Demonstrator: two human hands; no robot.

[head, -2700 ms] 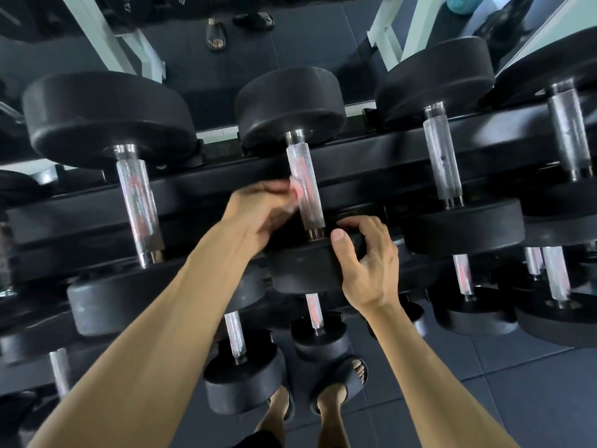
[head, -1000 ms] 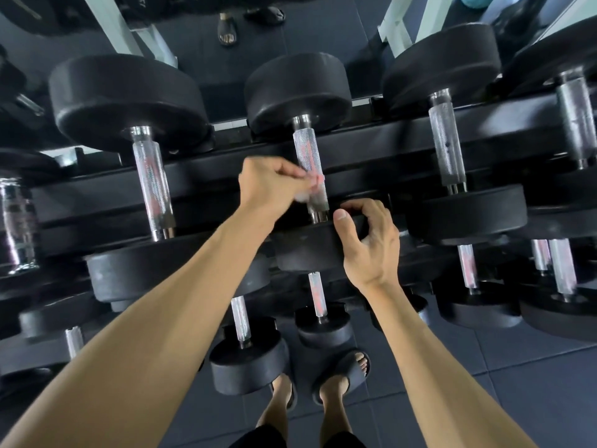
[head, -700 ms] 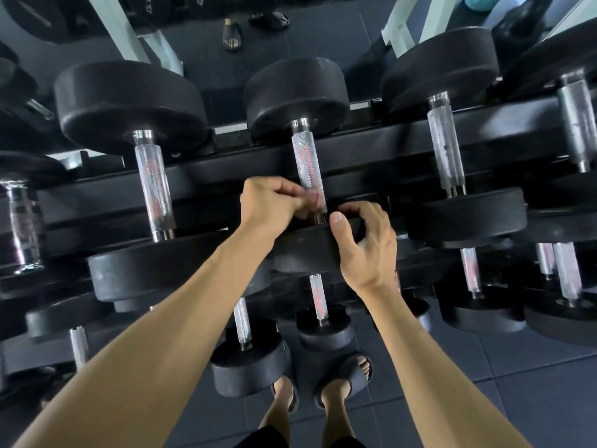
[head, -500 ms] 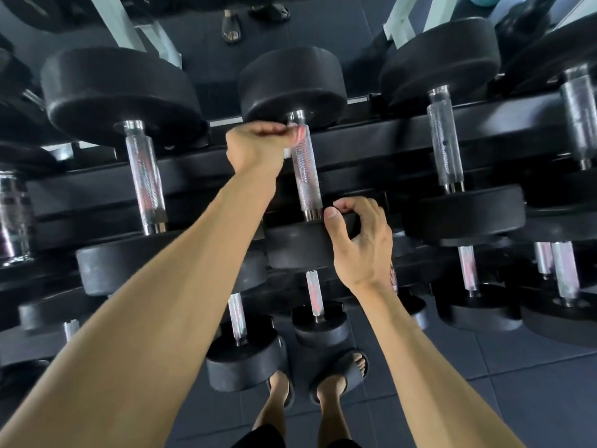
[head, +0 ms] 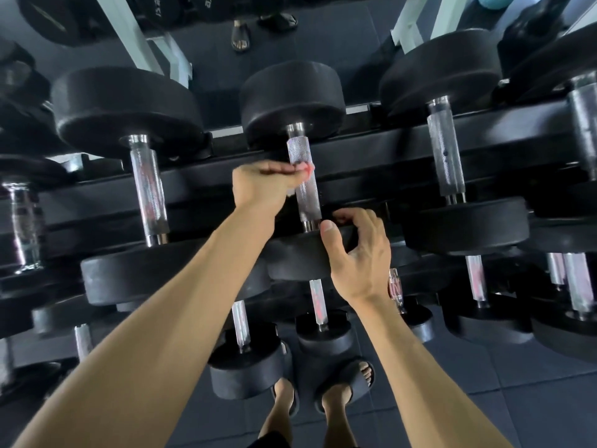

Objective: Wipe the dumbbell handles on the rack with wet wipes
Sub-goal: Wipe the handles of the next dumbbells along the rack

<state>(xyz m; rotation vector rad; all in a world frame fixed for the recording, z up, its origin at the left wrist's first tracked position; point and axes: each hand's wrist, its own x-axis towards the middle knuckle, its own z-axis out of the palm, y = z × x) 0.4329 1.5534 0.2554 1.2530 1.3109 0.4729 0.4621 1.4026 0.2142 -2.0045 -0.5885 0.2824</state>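
left hand (head: 261, 185) fingers clenched round wet wipe (head: 292, 191) on middle handle (head: 305, 179), top tier of rack (head: 371, 147). right hand (head: 358, 253) grips near weight head (head: 303, 257), steadying. best wrapped fully, stroked end to end.

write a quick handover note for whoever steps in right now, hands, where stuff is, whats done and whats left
Left hand: wrapped round the handle of the middle top-row dumbbell, about mid-length, with a bit of white wipe showing under the fingers.
Right hand: gripping the near weight of that same dumbbell, steadying it on the rack.
Done: cannot tell which handles are already clean.
Left: finish this handle, then check the neighbours and the lower rows.
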